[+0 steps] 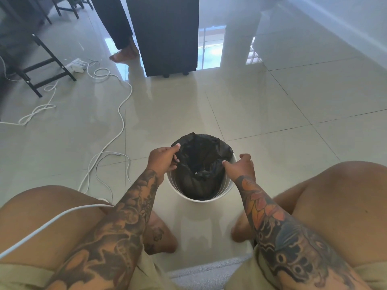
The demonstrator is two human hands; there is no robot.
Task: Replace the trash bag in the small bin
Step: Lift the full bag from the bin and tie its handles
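Floor: glossy pale beige tiled floor (272, 97); everything stands on it, and it looks slippery enough that the bin could slide if pulled sideways.
Cabinet: tall dark rectangular cabinet on small feet (167, 34), far centre, well apart from the work and no hindrance.
Other person: a bare foot and dark trouser leg (123, 53) just left of the cabinet, far away.
Stool: black metal-framed stool (44, 68), far left, out of reach.
Bin: small round white plastic bin (199, 196), centre, between the seated person's knees.
Bag: thin black plastic trash bag (201, 164) sitting inside the bin, its mouth bunched and raised above the far rim, not yet folded over it.
Cables: loose white cords (120, 114) trailing across the left floor; one crosses the near left thigh and could snag the left arm.
Left hand: left hand (162, 158) closed in a pinch on the bag's left edge.
Right hand: right hand (240, 165) pinching the bag's right edge, thumb against fingers.
Step in hand, as I judge it: spreading the bag's mouth; draw both edges apart evenly, then roll them down over the rim all round, gently, since the film seems easy to tear.
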